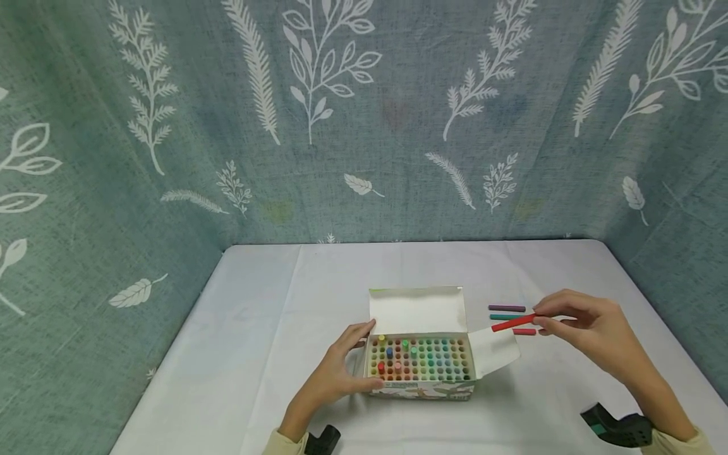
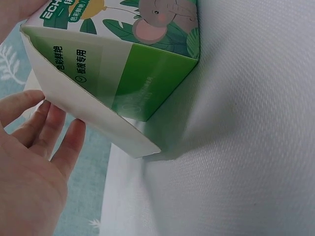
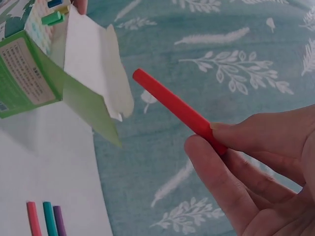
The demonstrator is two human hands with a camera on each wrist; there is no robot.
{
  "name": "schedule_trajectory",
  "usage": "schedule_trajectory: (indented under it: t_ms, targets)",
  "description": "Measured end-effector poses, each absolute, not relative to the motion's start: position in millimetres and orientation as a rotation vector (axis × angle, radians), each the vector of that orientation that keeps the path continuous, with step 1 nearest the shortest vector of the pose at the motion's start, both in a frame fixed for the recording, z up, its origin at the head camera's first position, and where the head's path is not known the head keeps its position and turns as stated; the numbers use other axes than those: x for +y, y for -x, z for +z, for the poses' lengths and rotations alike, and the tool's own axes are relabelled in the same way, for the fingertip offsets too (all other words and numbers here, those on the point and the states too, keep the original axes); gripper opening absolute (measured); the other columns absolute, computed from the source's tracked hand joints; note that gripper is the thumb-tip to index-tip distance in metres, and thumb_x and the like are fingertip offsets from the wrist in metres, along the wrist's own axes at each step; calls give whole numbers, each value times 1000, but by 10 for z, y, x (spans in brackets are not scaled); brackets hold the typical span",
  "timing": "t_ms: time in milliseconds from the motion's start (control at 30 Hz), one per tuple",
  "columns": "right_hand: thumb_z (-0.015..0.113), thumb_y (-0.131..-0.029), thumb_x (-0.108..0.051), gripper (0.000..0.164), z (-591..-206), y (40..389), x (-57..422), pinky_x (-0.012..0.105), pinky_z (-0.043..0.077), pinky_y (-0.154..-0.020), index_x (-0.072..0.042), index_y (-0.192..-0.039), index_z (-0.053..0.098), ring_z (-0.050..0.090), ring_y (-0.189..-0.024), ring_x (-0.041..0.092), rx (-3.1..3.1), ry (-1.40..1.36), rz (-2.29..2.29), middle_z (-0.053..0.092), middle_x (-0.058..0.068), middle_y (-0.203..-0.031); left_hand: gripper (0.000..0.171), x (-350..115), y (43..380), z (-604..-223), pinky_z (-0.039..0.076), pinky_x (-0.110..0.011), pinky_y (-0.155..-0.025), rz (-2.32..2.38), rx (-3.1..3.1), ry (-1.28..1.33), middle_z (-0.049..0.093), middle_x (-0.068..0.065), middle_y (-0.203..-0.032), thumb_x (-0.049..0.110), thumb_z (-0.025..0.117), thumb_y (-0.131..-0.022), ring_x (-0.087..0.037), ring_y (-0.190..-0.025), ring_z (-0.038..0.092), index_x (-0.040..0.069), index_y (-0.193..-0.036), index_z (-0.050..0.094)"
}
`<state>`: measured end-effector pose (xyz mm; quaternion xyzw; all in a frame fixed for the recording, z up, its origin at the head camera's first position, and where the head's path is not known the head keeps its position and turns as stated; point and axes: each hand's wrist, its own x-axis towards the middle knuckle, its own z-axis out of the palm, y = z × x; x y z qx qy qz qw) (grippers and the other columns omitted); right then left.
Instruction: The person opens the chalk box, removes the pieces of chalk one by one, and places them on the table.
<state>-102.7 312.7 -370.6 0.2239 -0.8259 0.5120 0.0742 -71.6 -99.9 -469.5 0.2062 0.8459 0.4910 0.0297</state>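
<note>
- White-covered desk (image 1: 284,335) beneath.
- Printed green-and-white cardboard box (image 1: 421,390), lid raised, some holes filled; probably light, walls apt to crease under a hard squeeze.
- Left grip (image 1: 338,368) holding box's left end, thumb in front.
- Right grip (image 1: 586,322) pinching one end of slim red cylindrical stick (image 1: 514,322).
- Red stick in air, right of box, free end boxward; likely light, stiff, slick, maybe brittle; best pinched near one end, gently.
- Slim purple (image 1: 507,308), teal (image 1: 500,317) and pinkish-red sticks (image 1: 524,332) loose nearby.

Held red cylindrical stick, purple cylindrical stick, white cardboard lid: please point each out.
Held red cylindrical stick (image 3: 172,103), right wrist view: mid-shaft.
Purple cylindrical stick (image 1: 507,308), head view: mid-length.
White cardboard lid (image 1: 418,311), head view: inner face.
</note>
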Motion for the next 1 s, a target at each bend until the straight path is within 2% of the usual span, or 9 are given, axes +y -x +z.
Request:
schedule_trajectory:
  t_ms: [233,433,700,833,1000]
  targets:
    - [72,-80,5,17,-3800,994,3227,32,58,-64,-1,-96,69,67,-75,14,-2502,-573,1564,66,6,-94,94,-987,729,-4711,40,-46,-102,1522,2600,-695,34,5,-145,35,82,-74,-17,-129,38,23,-150,28]
    - [70,-80,7,18,-3896,974,3270,31,58,-64,0,-97,69,66,-77,12,-2477,-527,1597,66,8,-94,94,-992,719,-4710,40,-44,-103,1521,2608,-665,35,6,-144,35,82,-73,-17,-128,39,24,-150,29]
    - [68,-82,8,19,-3989,956,3381,36,58,-65,10,-101,65,67,-75,20,-2405,-505,1765,65,9,-97,95,-1002,704,-4709,40,-43,-103,1524,2608,-660,35,7,-144,35,83,-72,-15,-128,39,24,-150,29]
    - [66,-83,9,18,-4019,948,3418,36,57,-65,12,-101,64,68,-76,21,-2376,-477,1826,66,10,-96,95,-998,701,-4702,40,-43,-103,1531,2601,-658,34,8,-145,35,83,-72,-15,-128,39,25,-150,29]
    - [65,-85,7,18,-4064,955,3453,33,58,-66,13,-102,64,69,-76,20,-2411,-417,1809,68,5,-94,95,-1000,701,-4707,40,-46,-102,1531,2611,-658,35,5,-145,33,83,-72,-18,-128,40,23,-150,29]
